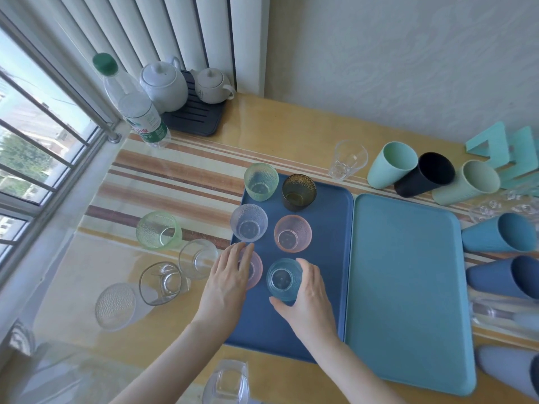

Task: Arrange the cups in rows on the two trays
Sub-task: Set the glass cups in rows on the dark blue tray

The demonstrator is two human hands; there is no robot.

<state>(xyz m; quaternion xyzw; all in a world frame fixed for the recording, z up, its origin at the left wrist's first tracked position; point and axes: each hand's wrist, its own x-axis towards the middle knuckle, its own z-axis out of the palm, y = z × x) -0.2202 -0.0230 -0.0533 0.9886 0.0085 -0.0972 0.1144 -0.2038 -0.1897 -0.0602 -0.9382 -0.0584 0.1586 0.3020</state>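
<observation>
A dark blue tray [329, 293] holds several textured cups in two columns: green [260, 182], dark amber [299, 192], lilac [248, 223] and pink [292, 233]. My left hand [230, 282] covers and grips a second pink cup [254, 269] at the tray's left edge. My right hand [306, 301] grips a blue cup [282, 279] beside it. The light blue tray [408, 287] lies to the right with nothing on it.
Left of the trays stand a green cup [157, 230] and clear glasses [197, 258], [160, 282], [116, 306]. Behind the trays are a clear glass [347, 160] and tipped plastic cups [390, 164], [425, 173], [466, 182]. More blue cups [501, 233] lie right. A water bottle [137, 109] and teapots [164, 81] stand far left.
</observation>
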